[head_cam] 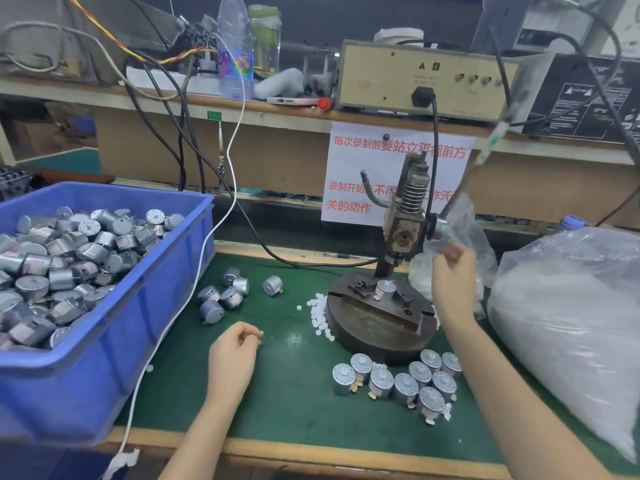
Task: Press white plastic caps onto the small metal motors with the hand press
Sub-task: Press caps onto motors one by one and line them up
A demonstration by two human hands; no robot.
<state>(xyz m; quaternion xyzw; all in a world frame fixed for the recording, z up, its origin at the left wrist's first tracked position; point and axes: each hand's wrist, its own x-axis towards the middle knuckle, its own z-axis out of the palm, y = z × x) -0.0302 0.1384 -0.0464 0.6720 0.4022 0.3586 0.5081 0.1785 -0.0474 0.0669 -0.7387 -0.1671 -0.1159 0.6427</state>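
Hundreds of uncapped motors fill the blue bin (104, 271) far out to the left of the hands, and six more motors (221, 296) lie loose on the counter (294, 403) just beyond the left hand (235, 355). That hand hovers low, fingers curled, pinching one white cap (260, 332) at their tips. Between the hands, a heap of caps (320, 315) lies against the base of the hand press (405, 237), and one motor (385, 289) stands in its fixture under the ram. Near the right forearm stand some nine capped motors (398, 379), the finished share, small against the bin. The right hand (450, 282), raised beside the press, grips a small clear bag (464, 223); whether the lever lies under that film I cannot tell.
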